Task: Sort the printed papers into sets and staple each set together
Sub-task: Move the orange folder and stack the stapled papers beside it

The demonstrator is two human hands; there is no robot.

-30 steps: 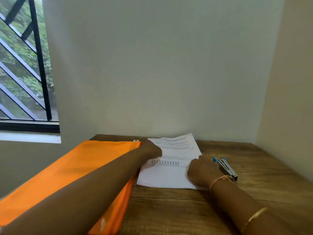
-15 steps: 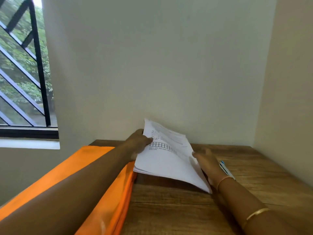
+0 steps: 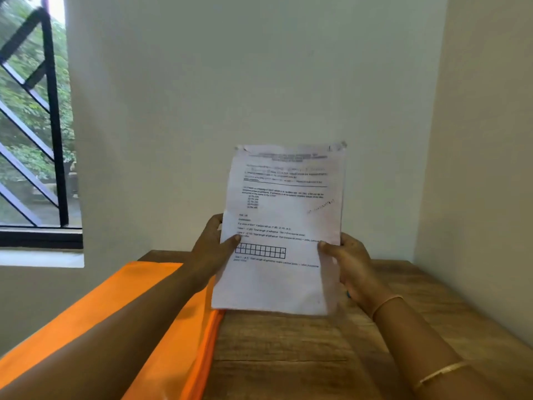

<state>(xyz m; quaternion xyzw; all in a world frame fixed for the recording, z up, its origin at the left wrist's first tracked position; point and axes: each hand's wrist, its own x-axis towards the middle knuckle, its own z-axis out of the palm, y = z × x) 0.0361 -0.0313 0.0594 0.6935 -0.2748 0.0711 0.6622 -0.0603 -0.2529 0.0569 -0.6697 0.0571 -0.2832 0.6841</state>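
1. Head view: I saw the printed papers (image 3: 284, 223) held upright in front of the wall (image 3: 245, 82), printed face toward the camera. They were above the far part of the wooden surface (image 3: 288, 359).
2. The left-hand grip (image 3: 212, 249) held the sheets at their left edge, thumb on the front beside a printed row of small boxes and the other fingers behind.
3. The right-hand grip (image 3: 350, 264) pinched the right edge at about the same height, thumb in front and fingers curled round the back.
4. The top corners of the papers looked creased. I could not tell whether the bottom edge touched the surface or hung just above it.
5. An orange cloth (image 3: 161, 310) lay along the left side of the surface, under the left forearm, and the lower left corner of the papers overlapped its edge.
6. A thin thread band (image 3: 386, 302) sat on the right wrist, and a gold bangle (image 3: 444, 373) further up the forearm.
7. A blue sliver (image 3: 349, 294) showed under the right palm, too little to name.
8. A barred window (image 3: 34, 125) stood at the left, with green leaves outside.
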